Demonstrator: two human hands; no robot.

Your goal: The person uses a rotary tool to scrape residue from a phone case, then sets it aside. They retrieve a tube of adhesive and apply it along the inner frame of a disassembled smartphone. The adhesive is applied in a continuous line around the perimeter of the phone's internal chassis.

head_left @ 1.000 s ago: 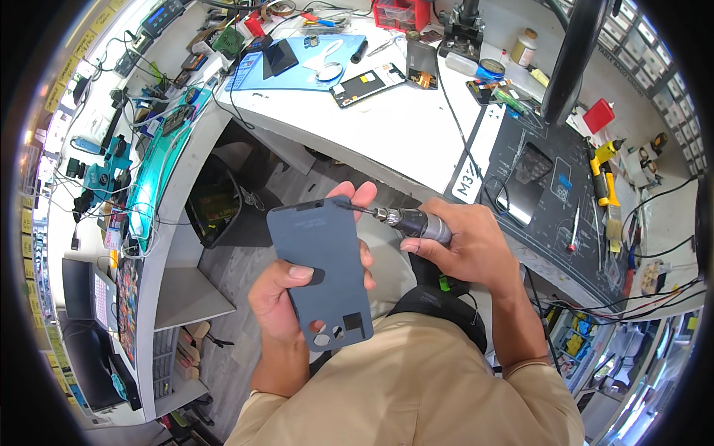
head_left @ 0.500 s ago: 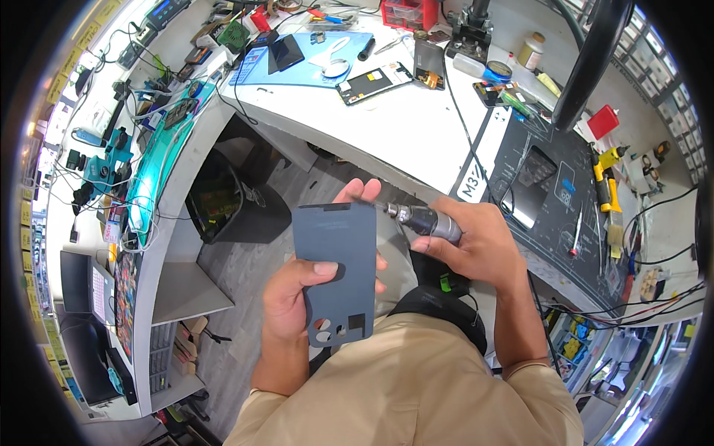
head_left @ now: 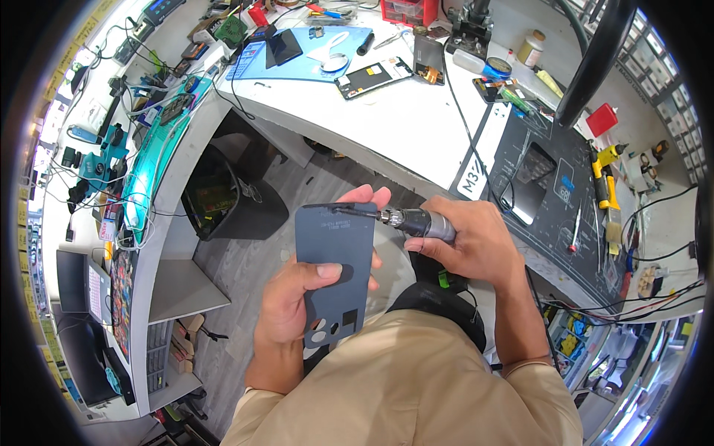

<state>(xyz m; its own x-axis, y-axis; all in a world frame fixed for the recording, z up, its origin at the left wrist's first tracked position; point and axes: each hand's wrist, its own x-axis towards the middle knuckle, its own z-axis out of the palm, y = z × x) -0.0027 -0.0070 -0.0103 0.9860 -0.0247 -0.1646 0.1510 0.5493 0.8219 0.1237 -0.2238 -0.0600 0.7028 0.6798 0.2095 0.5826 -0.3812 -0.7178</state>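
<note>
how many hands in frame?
2: the left hand holds the grey panel, some of its fingers partly hidden behind it; the right hand holds the rotary tool.

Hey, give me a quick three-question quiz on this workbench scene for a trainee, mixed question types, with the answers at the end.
1. True or false: the left hand holds the dark grey panel with cutouts in its lower end.

2. Multiple choice: what is in the right hand?
A) Tweezers
B) A rotary tool with a chuck
C) A paintbrush

3. Fill in the blank: the frame of the small drawer unit at the back of the white bench is ____ in colour.

Key:
1. True
2. B
3. Red
</note>
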